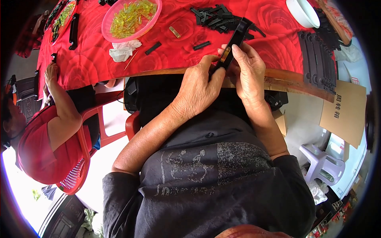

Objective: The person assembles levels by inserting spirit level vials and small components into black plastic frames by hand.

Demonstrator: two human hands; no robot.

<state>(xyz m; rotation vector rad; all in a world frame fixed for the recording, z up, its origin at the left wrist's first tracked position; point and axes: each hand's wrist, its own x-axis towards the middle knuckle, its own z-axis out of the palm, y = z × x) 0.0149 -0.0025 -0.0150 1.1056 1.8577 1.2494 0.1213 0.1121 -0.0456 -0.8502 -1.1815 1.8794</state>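
The long black bar (238,35) is in the upper middle of the frame, pinched by 2 hands. The left hand (200,87) grips its low end between thumb and fingers. The right hand (250,73) has its thumb on the bar's right side; its fingers seem to curl behind, but they are partly hidden. The bar tilts, and its top end pokes up past both hands, near a pile of black pieces (216,18). It looks thin and shiny, with 1 yellow piece (226,54) set in it between the hands.
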